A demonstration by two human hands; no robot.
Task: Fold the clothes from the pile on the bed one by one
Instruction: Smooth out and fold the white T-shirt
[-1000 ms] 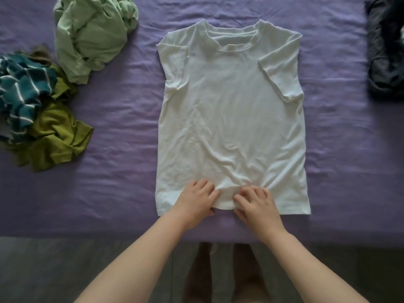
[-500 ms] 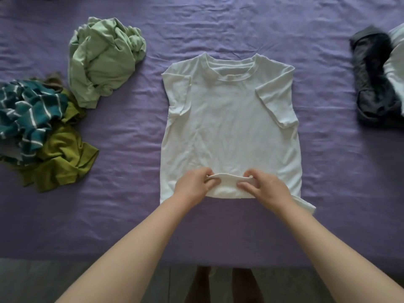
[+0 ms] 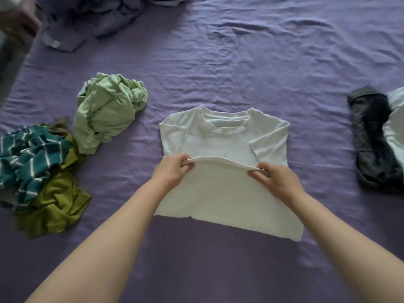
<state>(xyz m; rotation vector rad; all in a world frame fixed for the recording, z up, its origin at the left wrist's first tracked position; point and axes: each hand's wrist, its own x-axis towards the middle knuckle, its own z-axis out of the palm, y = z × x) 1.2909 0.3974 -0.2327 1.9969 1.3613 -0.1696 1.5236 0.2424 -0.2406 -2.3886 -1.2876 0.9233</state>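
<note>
Two hands pinch the hem of the white T-shirt (image 3: 220,136), which lies flat in the middle of the purple bed (image 3: 240,51). The left hand (image 3: 169,170) and right hand (image 3: 276,180) each nip the raised edge between thumb and fingers, lifted above the chest. To fold well, I judge the hem should travel level toward the collar, both corners landing together, then be smoothed flat. Crumpled clothes (image 3: 109,110) wait at left.
</note>
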